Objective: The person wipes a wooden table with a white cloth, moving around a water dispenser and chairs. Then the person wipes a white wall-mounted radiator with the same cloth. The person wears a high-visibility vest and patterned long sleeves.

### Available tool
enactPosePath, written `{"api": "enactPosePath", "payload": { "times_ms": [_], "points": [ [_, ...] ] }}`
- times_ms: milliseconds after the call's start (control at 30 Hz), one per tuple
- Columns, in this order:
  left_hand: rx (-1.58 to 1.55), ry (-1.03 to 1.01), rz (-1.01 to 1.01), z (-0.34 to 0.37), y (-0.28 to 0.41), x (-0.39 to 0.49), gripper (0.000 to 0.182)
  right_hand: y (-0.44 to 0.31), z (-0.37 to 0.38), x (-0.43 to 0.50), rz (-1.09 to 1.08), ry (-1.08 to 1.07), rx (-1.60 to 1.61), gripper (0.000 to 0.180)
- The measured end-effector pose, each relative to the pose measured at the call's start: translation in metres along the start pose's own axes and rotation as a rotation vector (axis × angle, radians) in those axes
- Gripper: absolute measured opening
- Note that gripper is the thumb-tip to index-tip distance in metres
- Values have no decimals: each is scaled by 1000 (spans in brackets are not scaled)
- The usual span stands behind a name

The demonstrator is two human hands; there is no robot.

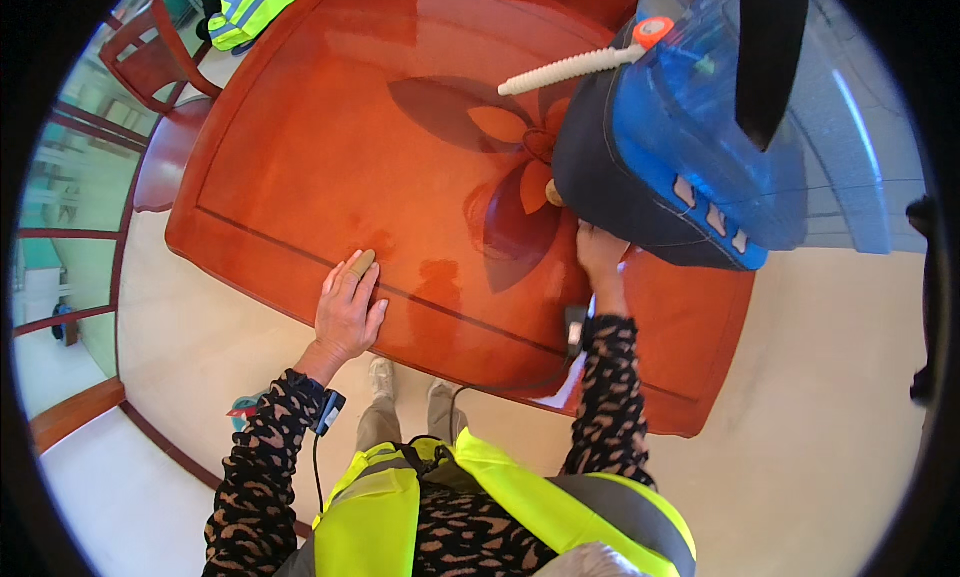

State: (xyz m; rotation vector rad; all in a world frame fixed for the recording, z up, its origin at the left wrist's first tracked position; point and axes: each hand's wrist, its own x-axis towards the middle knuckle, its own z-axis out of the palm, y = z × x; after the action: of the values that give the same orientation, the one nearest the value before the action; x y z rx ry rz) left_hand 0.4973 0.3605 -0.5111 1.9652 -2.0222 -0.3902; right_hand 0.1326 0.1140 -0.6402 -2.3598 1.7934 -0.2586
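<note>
My left hand rests palm down near the front edge of a glossy reddish-brown wooden table, with a tan finger cot on one finger. My right hand reaches to the lower edge of a dark and blue fabric-covered object; its fingertips are partly hidden, so its grip cannot be told. From that object a white corrugated hose with an orange-ringed cap sticks out to the left. A small tan round piece shows beside the object, above my right hand.
A wooden chair stands left of the table, with a hi-vis vest near the top left. A transparent blue container fills the upper right. Black cables hang from devices at both wrists. Glass panels with reddish frames line the left side.
</note>
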Motion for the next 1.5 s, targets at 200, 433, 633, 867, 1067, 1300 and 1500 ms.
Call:
{"api": "enactPosePath", "payload": {
  "times_ms": [200, 433, 633, 867, 1067, 1300, 1500],
  "points": [
    [-24, -5, -9, -7, 0, 21, 53, -72, -73, -66, 25, 57, 178, 53],
    [-35, 11, 13, -13, 12, -9, 52, -177, -92, -137, -129, -129, 279, 58],
    [-89, 26, 26, -4, 8, -4, 54, -202, -62, -60, -198, -123, 285, 59],
    [-108, -9, 20, -11, 7, -11, 52, -205, -18, 46, 21, -144, 146, 73],
    [-114, 1, 14, -10, 8, -14, 51, -172, -16, 122, 295, -121, 54, 82],
    [-146, -21, 8, -25, 2, -32, 53, -163, -4, 125, 226, 122, 3, 78],
    [-151, -19, 42, -26, -3, -19, 50, -172, -10, 126, 39, 204, 40, 64]
  ]
}}
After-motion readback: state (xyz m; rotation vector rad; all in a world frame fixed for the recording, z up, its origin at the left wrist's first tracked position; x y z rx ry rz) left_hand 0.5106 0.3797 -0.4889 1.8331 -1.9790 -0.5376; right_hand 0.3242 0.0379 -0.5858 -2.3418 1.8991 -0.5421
